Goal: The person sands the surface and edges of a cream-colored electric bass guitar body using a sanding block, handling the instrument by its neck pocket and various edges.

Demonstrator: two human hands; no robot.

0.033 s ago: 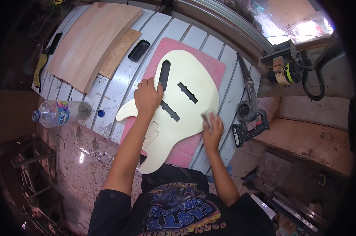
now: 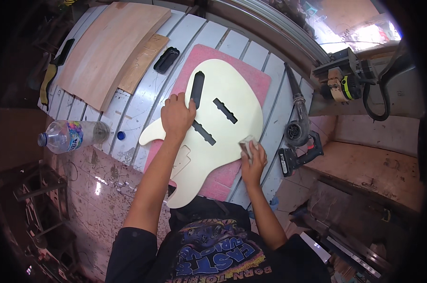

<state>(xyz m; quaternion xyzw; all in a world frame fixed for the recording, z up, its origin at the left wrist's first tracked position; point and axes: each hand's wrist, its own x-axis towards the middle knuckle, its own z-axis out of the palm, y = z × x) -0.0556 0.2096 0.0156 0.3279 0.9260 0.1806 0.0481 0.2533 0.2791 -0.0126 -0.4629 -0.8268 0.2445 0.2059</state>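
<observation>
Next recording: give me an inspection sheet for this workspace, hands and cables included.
Surface: slatted pale table, marked in places; pink mat on it.
Job's things: cream guitar body on the mat; small pale pad at its right edge.
Clutter: large wooden board, smaller board, black oblong piece, plastic bottle, small blue disc, handheld blower.
Hands: left hand rests on the body; right hand grips the pad.
Cables: black hose or cable loops beside the machine at right.
Surroundings: spotted tiled floor; wooden shelf at right.
</observation>
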